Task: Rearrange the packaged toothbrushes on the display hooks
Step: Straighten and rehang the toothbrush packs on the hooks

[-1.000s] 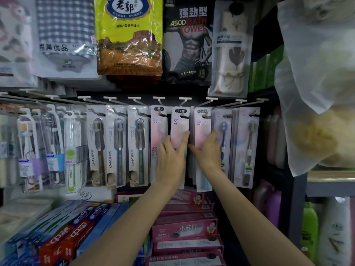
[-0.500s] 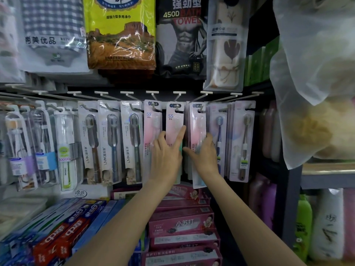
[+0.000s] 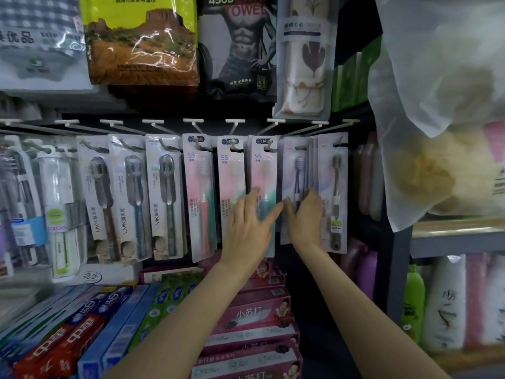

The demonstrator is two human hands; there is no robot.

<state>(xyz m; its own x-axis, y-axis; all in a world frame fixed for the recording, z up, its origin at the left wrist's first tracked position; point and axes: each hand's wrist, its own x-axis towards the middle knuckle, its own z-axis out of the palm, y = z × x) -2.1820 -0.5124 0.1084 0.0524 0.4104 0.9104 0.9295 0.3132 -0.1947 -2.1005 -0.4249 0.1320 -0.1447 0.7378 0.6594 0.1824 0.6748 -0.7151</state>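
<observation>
Packaged toothbrushes hang in a row on white display hooks (image 3: 235, 122). Three pink "SS" packs (image 3: 198, 170) hang in the middle, grey LMK packs (image 3: 131, 187) to their left, and pale packs holding a purple brush (image 3: 296, 165) and a brown brush (image 3: 336, 187) to the right. My left hand (image 3: 250, 222) lies with straight fingers spread over the lower part of the second and third pink packs. My right hand (image 3: 306, 214) rests against the purple-brush pack, fingers pointing up and left. Its fingertips are blurred, so a grip cannot be made out.
Bagged towels (image 3: 142, 42) hang above the hooks. Toothpaste boxes (image 3: 246, 315) are stacked on the shelf below my forearms. A large translucent plastic bag (image 3: 442, 110) hangs at the right, with bottles (image 3: 442, 305) on shelves under it.
Both hands have shifted to the right along the row: the left from the second pink pack towards the third, the right from the third pink pack to the purple-brush pack.
</observation>
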